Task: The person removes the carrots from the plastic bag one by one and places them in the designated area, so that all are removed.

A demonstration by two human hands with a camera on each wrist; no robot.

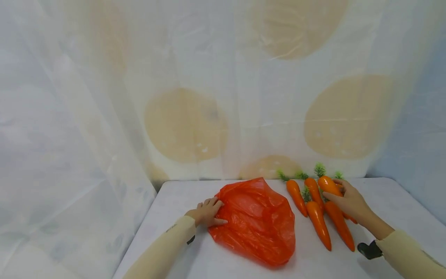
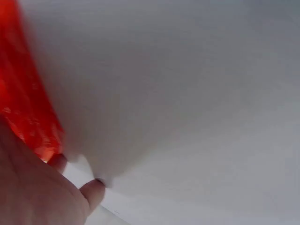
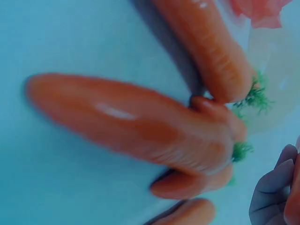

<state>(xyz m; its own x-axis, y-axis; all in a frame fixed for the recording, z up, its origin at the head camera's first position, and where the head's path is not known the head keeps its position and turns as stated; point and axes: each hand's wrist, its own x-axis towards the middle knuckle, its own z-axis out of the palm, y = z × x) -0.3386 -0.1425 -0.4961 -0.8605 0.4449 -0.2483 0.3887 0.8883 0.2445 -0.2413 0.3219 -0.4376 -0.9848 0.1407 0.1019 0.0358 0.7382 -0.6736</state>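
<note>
A crumpled red plastic bag (image 1: 258, 221) lies on the white table. My left hand (image 1: 209, 213) touches its left edge with spread fingers. In the left wrist view, the hand (image 2: 37, 192) is beside the bag (image 2: 23, 93), some fingertips near the tabletop. My right hand (image 1: 350, 199) grips a glossy carrot (image 1: 328, 184) near its thick, green-topped end, thumb on one side and fingers on the other. The right wrist view catches curled fingers (image 3: 269, 194) against this carrot (image 3: 294, 197) at the frame edge. More carrots (image 1: 318, 223) lie close to the right hand.
The tabletop (image 1: 181, 193) ends at a pale curtain (image 1: 244, 97) with tan circles behind it. Another carrot (image 1: 296, 195) lies between the bag and the pile. Pale fabric (image 1: 62, 174) hangs at the left side.
</note>
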